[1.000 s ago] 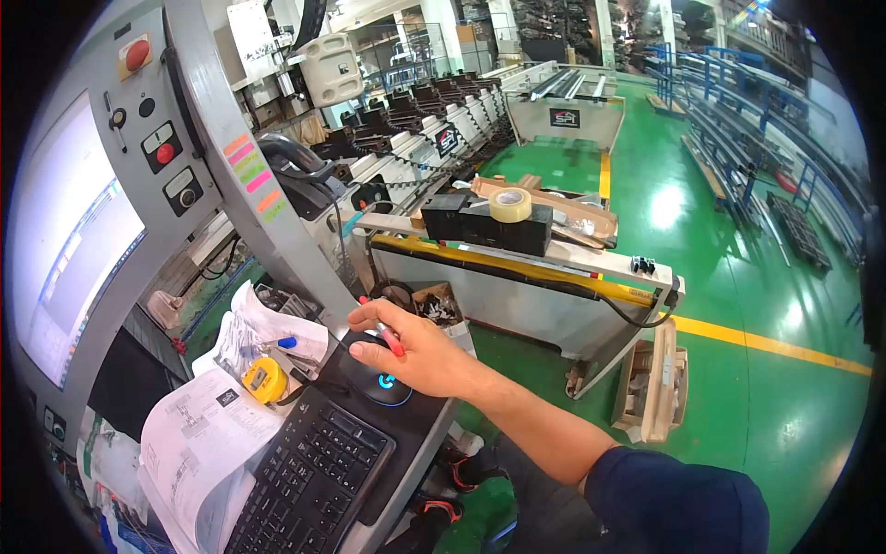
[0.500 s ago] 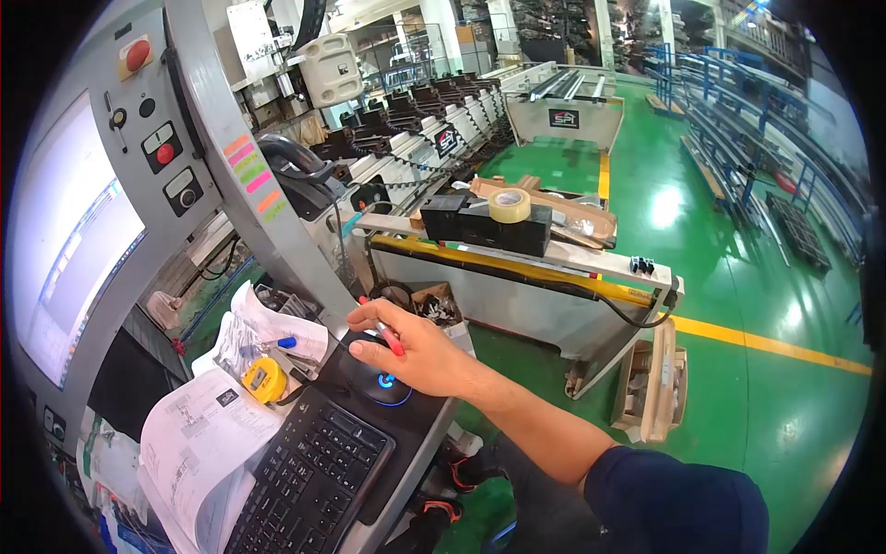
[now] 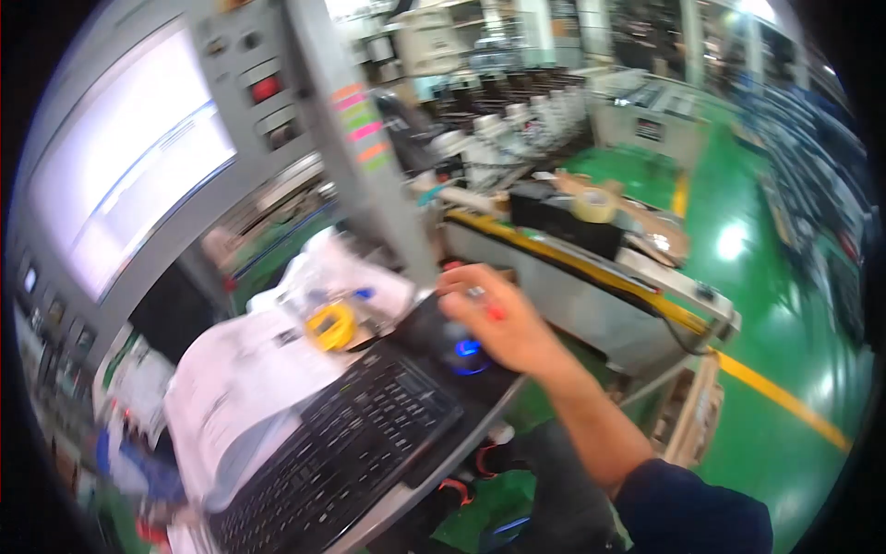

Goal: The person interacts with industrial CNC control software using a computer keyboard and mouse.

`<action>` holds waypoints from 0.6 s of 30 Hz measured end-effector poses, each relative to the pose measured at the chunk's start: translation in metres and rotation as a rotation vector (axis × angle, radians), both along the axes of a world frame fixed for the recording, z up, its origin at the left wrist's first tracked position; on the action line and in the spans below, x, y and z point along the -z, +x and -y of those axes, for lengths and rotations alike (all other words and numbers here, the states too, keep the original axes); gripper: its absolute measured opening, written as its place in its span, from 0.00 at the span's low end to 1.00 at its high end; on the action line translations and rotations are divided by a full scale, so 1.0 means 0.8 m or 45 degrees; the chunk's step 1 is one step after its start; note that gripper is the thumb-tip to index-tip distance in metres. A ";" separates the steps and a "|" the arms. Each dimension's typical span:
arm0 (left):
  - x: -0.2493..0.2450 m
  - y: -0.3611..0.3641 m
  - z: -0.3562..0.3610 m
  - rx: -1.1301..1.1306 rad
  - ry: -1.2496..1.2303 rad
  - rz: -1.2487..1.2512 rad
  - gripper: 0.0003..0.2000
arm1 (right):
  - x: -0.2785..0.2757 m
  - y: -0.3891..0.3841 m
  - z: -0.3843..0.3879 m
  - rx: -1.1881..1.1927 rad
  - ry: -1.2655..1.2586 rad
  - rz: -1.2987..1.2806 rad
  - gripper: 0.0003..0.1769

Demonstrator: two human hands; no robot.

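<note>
My right hand (image 3: pixel 494 319) is curled around a red pen (image 3: pixel 496 312), over the far end of the desk. Beneath and beside it is a black mouse (image 3: pixel 461 351) with a blue light; whether they touch is unclear. A black keyboard (image 3: pixel 337 452) lies nearer, and printed sheets (image 3: pixel 245 369) spread to its left. Between sheets and mouse sits a yellow tape measure (image 3: pixel 330 326), near a blue marker (image 3: pixel 364 294). My left hand does not show. The frame is blurred by motion.
A lit monitor (image 3: pixel 134 152) in a grey panel stands at the left, with a grey post (image 3: pixel 355 120) beside it. Beyond the desk, a roll of tape (image 3: pixel 594 205) rests on a black block (image 3: pixel 554 217) above a machine rail. Racks of long bars (image 3: pixel 812 166) stand at the right.
The view has turned, so the scene sits further right and more of the monitor shows. My right hand still has the red pen and remains by the mouse.
</note>
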State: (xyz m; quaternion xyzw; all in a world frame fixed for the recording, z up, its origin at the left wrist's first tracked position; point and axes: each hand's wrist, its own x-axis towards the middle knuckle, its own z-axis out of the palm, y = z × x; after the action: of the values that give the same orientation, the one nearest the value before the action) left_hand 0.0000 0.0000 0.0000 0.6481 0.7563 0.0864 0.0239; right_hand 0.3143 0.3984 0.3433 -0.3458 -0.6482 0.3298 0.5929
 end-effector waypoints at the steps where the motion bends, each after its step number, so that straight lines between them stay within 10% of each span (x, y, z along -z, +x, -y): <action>1: 0.004 -0.003 0.002 -0.023 0.092 0.073 0.26 | -0.003 -0.002 -0.003 0.011 0.033 0.005 0.23; 8: -0.008 0.001 0.009 -0.112 0.169 0.208 0.25 | -0.014 0.003 0.007 -0.023 -0.119 -0.157 0.25; 12: 0.000 0.005 0.005 -0.105 0.207 0.215 0.24 | -0.018 0.000 0.002 0.634 0.358 -0.611 0.24; 18: 0.002 -0.001 0.009 -0.088 0.250 0.243 0.24 | -0.008 0.006 0.014 0.151 0.382 -0.167 0.23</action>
State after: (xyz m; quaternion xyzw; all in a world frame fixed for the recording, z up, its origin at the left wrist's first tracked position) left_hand -0.0006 -0.0075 -0.0019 0.6097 0.7604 0.2218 0.0292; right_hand 0.3191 0.3869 0.3499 -0.2688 -0.6285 0.2157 0.6973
